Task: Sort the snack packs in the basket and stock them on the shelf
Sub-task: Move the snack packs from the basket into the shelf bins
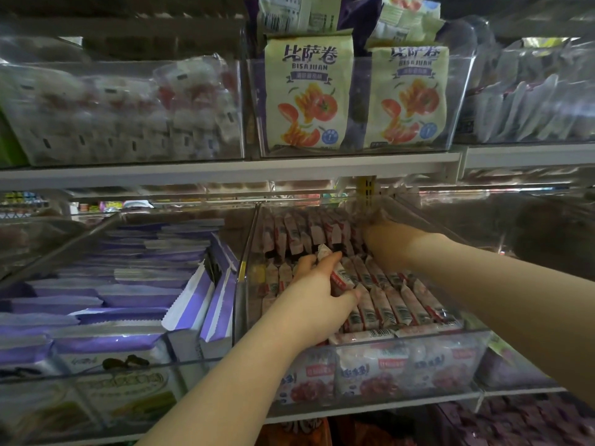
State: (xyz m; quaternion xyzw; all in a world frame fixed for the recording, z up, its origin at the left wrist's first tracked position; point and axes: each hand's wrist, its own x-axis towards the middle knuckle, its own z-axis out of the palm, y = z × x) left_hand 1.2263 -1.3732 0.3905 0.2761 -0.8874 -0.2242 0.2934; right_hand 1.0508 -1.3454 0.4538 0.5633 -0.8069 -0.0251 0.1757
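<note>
A clear plastic bin [418, 336] on the middle shelf holds rows of small pink-and-white snack packs [399, 304] standing on edge. My left hand [318, 291] reaches into the bin from the front and grips one of these small packs [339, 275] between thumb and fingers. My right hand [383, 243] reaches deeper into the same bin along its right side; its fingers lie among the back row of packs [299, 233] and are mostly hidden, so I cannot tell what they hold. No basket is in view.
A neighbouring clear bin [128, 375] at left holds purple-and-white packs [135, 284]. On the shelf above [225, 172], bins hold yellow-green tomato snack bags [309, 98] and white packs [128, 111]. A lower shelf with dark packs [515, 423] shows at bottom right.
</note>
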